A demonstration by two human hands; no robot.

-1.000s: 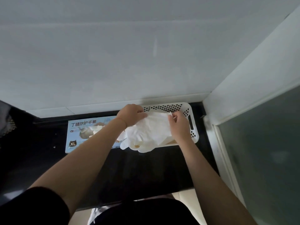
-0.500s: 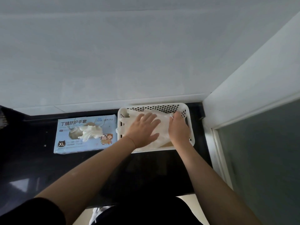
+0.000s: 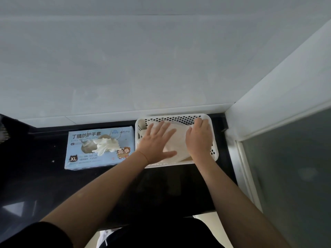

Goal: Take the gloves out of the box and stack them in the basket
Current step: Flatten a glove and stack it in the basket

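Both hands lay flat with fingers spread on the glove (image 3: 176,145) in the white basket (image 3: 214,140), gripping nothing, while the next glove (image 3: 105,146), poking from the box (image 3: 100,148) on the counter (image 3: 35,176), lay nearer the left hand (image 3: 157,142) than the right hand (image 3: 199,138).

white gloves (image 3: 176,144) flat in basket (image 3: 214,154) (perforated); box (image 3: 86,140) beside, seemingly part-full.

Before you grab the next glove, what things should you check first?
1. White glove lying inside the white perforated plastic basket: ok.
2. Left hand flat and open on it: ok.
3. Right hand free to let go: cannot tell, its grip is hidden.
4. Next white glove poking from the light blue cardboard box: ok.
5. Stack underneath neat: cannot tell.
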